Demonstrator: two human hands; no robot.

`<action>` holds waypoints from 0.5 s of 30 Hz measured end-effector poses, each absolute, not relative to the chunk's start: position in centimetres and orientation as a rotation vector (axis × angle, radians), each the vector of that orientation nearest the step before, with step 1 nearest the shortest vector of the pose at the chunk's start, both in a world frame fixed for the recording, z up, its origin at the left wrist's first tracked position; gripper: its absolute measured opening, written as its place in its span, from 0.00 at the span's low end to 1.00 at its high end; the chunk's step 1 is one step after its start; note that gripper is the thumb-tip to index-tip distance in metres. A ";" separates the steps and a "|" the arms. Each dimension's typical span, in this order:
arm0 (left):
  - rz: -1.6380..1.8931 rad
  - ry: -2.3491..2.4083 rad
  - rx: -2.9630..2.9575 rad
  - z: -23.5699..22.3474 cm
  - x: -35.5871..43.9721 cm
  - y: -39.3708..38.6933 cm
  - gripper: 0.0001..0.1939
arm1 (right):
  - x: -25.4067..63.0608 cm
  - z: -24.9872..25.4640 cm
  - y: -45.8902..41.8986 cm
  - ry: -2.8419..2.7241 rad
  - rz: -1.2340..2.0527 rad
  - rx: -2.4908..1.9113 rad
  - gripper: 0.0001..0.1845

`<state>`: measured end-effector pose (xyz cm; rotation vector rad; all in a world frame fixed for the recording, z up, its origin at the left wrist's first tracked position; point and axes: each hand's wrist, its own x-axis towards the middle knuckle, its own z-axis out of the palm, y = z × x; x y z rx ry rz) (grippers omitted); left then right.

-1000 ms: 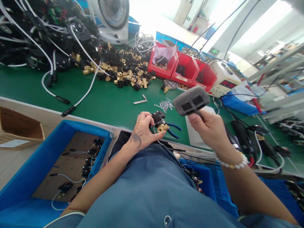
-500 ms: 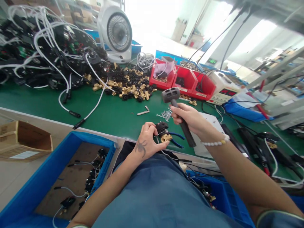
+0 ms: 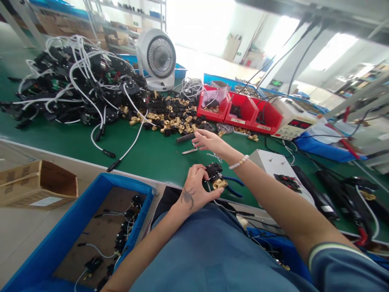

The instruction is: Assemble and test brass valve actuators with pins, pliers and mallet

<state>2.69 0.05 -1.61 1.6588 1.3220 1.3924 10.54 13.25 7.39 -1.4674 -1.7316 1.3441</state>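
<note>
My left hand is closed on a small black-and-brass valve part at the near edge of the green table. My right hand reaches forward over the table with its fingers spread and nothing in them. Just past its fingertips lies a dark mallet with a ribbed handle. Blue-handled pliers lie right beside the valve part. A small heap of wire clips sits under my right wrist.
A heap of brass and black fittings and a tangle of black parts with white cables fill the back left, by a white fan. Red bins, a power supply, a white box. Blue crate, cardboard box.
My right hand swung the mallet down, then set it on the table ahead and let go. The left hand kept hold of the valve part. The view tilted up.
</note>
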 end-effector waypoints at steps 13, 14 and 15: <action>1.503 1.230 1.790 0.6 3.5 -3.0 0.23 | 20.9 5.7 1.4 -1.808 1.328 -1.384 0.33; 1.515 1.224 1.855 1.2 3.6 -3.4 0.24 | 21.1 5.9 0.6 -1.760 1.394 -1.330 0.35; 1.528 1.221 1.922 1.7 3.7 -3.7 0.24 | 21.3 6.1 -0.1 -1.711 1.448 -1.281 0.36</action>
